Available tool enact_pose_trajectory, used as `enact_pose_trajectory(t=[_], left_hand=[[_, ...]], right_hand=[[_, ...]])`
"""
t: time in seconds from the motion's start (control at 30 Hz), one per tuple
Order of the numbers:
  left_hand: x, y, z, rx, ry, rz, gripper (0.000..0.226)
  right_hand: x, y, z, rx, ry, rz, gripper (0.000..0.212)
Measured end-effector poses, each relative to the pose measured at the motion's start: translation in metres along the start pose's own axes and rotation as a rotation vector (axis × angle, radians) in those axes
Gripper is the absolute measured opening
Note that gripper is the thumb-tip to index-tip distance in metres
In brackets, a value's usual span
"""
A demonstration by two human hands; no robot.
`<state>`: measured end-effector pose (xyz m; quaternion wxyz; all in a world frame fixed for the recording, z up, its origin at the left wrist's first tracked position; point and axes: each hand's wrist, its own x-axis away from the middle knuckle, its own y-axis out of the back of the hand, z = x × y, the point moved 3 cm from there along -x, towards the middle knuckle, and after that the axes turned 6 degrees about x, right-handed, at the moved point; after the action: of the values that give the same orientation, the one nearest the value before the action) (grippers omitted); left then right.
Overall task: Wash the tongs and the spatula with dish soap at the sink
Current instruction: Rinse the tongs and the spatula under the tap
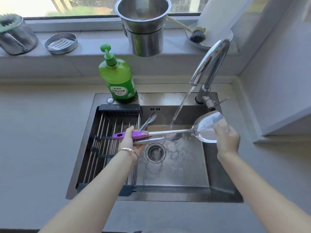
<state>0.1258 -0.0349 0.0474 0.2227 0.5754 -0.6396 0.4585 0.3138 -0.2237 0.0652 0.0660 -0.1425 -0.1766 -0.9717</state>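
Two bare hands work over one steel sink [176,175]. The left hand [129,143], one bracelet [128,150] at its wrist, has its grip closed round two tools at once: the purple handle of one spatula [170,132] and, just beneath it, one pair of tongs [156,140] whose two arms splay apart. The right hand [227,138] curls its grip over the near edge of the spatula's blade, held level above the basin. One tap [212,61] runs a single stream [181,105] behind the shaft. One green soap bottle [117,79] stands on the sink's back rim, beside one rack [104,132]. On the sill sit two stacked pots [144,27] and one brush [196,35].
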Motion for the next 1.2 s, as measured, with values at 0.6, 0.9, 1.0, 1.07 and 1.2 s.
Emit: enact_pose_trajectory(t=[0.6,0.9,1.0,1.07,1.2], left_hand=[[-0.019,-0.07,0.026,-0.124,0.007,0.152,0.03],[0.025,-0.066,-0.001,-0.521,-0.374,-0.019,0.024],[0.035,-0.077,0.015,-0.747,-0.491,0.036,0.031],[0.036,-0.085,0.024,-0.864,-0.529,0.086,0.035],[0.036,-0.093,0.023,-1.011,-0.537,0.25,0.032]], right_hand=[[-0.022,0.051,-0.025,0.114,-0.12,-0.141,0.015],[0.03,-0.046,-0.036,0.609,-0.012,0.417,0.062],[0.054,-0.078,-0.001,0.43,0.236,0.662,0.046],[0.065,-0.088,0.015,0.37,0.345,0.746,0.029],[0.063,-0.086,0.019,0.28,0.441,0.652,0.02]])
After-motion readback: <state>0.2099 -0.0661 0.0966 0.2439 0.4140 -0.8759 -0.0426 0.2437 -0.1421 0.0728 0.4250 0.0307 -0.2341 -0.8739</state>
